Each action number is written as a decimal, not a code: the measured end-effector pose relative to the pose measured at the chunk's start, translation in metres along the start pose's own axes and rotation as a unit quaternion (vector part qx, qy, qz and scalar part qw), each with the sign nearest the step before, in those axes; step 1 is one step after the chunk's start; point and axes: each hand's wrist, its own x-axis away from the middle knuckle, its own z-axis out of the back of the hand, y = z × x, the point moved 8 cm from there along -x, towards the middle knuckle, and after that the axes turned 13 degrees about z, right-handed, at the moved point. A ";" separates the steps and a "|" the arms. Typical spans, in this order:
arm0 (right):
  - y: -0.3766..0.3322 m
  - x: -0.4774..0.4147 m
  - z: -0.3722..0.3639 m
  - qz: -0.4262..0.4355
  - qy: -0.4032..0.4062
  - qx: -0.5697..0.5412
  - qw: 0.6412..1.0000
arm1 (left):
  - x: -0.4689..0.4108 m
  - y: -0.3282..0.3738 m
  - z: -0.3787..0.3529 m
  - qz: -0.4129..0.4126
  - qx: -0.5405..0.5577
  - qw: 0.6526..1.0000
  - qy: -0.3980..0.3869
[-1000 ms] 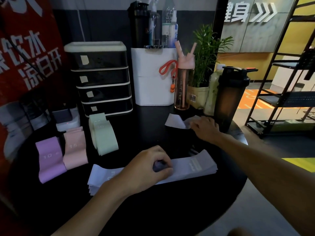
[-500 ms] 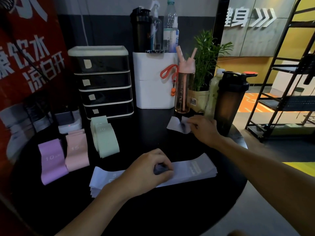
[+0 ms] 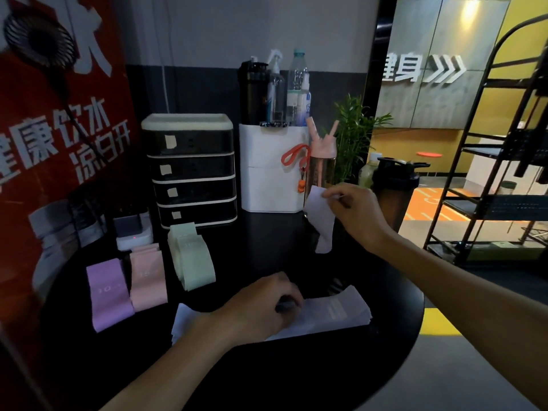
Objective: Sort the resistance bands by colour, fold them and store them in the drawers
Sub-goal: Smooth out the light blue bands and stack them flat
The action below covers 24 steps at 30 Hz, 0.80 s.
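Since it carries nearly everything, the bench (image 3: 296,378) is logged first: black, round-edged, dimly lit. Red banner (image 3: 59,137) with white characters stands along its left side. Black rack (image 3: 489,191) stands on the floor to the right, apart from the bench.

At the back of the bench:
- drawers (image 3: 192,173): four dark fronts, all shut, each with a pale label, pale lid on top.
- white box (image 3: 267,185) just right of the drawers, bottles standing in it.
- plant (image 3: 353,134), pink bottle (image 3: 321,170) and dark shaker (image 3: 394,188) to the right of the box.

Bands, sorted by colour:
- pale stack (image 3: 335,312): several laid flat and lengthwise at the near middle.
- green stack (image 3: 192,259): folded, in front of the drawers.
- pink band (image 3: 148,280) and purple band (image 3: 108,295): folded, side by side, touching, left of the green.

Hands:
- left hand (image 3: 261,307) lies on the middle of the pale stack, fingers curled, knuckles up. Dark shadow at the fingertips; whether they pinch a layer or only press, cannot tell.
- right hand (image 3: 355,215) is raised over the back right of the bench, in front of the shaker, thumb and fingertips pinching the top edge of a single pale band (image 3: 320,221). That band hangs down limp, lower end close to the bench; contact there cannot be judged.
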 end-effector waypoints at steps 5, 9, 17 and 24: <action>-0.028 -0.014 0.004 0.018 0.015 -0.025 0.999 | 0.000 0.026 0.067 -0.016 0.092 0.976 0.198; -0.055 -0.021 -0.009 0.020 0.027 -0.097 0.995 | -0.003 0.050 0.118 0.003 0.237 0.939 0.248; -0.089 -0.016 -0.043 0.042 -0.077 -0.175 0.981 | 0.004 0.039 0.138 0.051 0.420 0.879 0.218; -0.103 -0.014 -0.040 0.133 -0.095 -0.102 0.981 | 0.015 0.015 0.156 0.090 0.409 0.858 0.297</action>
